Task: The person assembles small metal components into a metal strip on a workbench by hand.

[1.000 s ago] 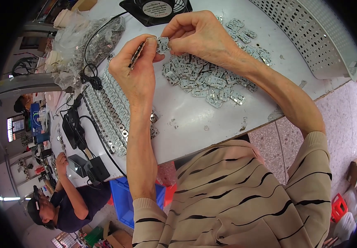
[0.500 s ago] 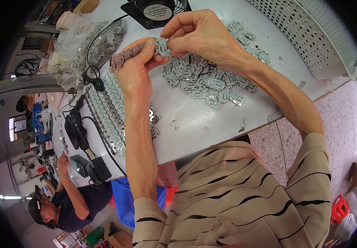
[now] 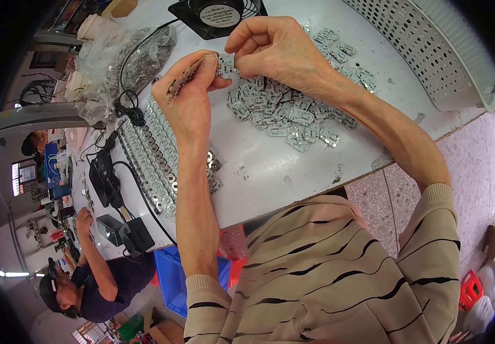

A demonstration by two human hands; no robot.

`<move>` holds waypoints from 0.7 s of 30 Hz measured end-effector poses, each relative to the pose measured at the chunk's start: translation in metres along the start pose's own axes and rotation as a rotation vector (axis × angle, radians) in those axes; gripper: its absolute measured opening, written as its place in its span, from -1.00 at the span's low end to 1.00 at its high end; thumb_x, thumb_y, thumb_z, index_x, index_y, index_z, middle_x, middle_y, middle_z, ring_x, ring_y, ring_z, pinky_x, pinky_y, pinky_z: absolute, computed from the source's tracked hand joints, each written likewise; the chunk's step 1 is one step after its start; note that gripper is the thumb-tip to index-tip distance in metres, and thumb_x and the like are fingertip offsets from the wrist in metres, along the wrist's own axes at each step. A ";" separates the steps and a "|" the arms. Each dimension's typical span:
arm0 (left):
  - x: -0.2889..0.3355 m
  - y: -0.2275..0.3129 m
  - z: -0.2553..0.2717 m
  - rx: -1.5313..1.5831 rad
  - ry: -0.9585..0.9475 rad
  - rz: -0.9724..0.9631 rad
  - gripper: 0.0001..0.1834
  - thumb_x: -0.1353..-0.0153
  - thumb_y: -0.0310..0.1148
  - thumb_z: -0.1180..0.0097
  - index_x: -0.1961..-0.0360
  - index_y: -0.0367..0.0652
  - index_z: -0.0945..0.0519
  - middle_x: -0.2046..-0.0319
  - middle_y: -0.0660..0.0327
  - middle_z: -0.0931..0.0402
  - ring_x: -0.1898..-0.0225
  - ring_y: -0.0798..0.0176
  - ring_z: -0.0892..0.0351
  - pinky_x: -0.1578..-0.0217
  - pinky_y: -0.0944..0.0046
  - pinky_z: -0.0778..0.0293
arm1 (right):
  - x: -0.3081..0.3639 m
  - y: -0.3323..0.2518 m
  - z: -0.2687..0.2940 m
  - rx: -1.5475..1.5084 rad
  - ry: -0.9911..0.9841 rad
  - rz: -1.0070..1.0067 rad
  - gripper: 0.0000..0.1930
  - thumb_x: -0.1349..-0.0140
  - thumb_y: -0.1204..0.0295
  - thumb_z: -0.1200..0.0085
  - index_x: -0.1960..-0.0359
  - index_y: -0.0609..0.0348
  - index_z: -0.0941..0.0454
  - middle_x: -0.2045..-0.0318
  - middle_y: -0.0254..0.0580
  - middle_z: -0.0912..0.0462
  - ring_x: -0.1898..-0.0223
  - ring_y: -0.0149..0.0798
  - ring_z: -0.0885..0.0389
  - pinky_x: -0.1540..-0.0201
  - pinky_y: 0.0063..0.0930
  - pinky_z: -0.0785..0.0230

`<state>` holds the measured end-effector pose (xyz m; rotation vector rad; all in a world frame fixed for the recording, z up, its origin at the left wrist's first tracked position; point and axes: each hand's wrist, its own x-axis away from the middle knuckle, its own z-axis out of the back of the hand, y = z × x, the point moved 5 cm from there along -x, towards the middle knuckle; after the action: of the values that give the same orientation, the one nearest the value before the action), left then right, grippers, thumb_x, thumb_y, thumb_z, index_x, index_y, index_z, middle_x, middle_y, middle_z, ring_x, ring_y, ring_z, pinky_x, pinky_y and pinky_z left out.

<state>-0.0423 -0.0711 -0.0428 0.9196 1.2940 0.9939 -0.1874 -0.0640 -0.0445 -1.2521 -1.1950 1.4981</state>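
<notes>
My left hand [image 3: 187, 100] is raised above the white table [image 3: 270, 166] and grips a stack of small flat metal pieces [image 3: 185, 75], held edge-on between thumb and fingers. My right hand [image 3: 276, 49] pinches one small square metal piece [image 3: 226, 63] and holds it against the end of that stack. Just below and to the right of both hands lies a loose pile of the same silver metal pieces [image 3: 293, 109] spread on the table.
Rows of lined-up metal pieces [image 3: 153, 155] lie left of my forearm. A black fan [image 3: 216, 14] sits at the far edge, a white perforated basket [image 3: 431, 51] at right, plastic bags of parts [image 3: 127, 63] at left. Another person [image 3: 95, 281] works lower left near black power adapters [image 3: 124, 232].
My left hand has tilted the stack and lifted it slightly. My right hand has brought a single piece up to the stack's end. The pile on the table looks unchanged.
</notes>
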 end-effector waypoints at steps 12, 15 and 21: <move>-0.002 -0.010 -0.002 0.116 -0.017 0.116 -0.85 -0.05 -0.55 -0.10 0.37 -0.47 -0.55 0.57 0.12 -0.48 0.66 0.32 -0.47 0.57 0.32 -0.56 | 0.001 0.000 0.003 -0.071 0.011 -0.017 -0.80 0.18 0.57 -0.06 0.42 0.28 -0.49 0.59 -0.33 -0.52 0.53 -0.55 -0.46 0.43 -0.68 -0.32; -0.001 -0.008 -0.001 0.094 -0.004 0.084 -0.85 -0.05 -0.55 -0.10 0.37 -0.45 -0.55 0.58 0.13 -0.48 0.67 0.32 -0.47 0.57 0.33 -0.56 | 0.002 -0.001 0.002 -0.061 0.013 -0.004 -0.81 0.17 0.57 -0.06 0.42 0.27 -0.49 0.59 -0.33 -0.52 0.53 -0.55 -0.46 0.43 -0.68 -0.32; 0.001 0.001 -0.004 0.004 0.028 -0.042 -0.86 -0.04 -0.56 -0.12 0.36 -0.43 -0.56 0.57 0.13 -0.49 0.66 0.32 -0.48 0.57 0.34 -0.55 | 0.002 -0.003 0.003 -0.043 0.032 0.031 -0.82 0.17 0.56 -0.05 0.43 0.27 -0.49 0.59 -0.34 -0.52 0.52 -0.55 -0.46 0.43 -0.69 -0.31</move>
<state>-0.0459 -0.0697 -0.0424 0.8806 1.3343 0.9753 -0.1901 -0.0622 -0.0421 -1.3244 -1.1974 1.4759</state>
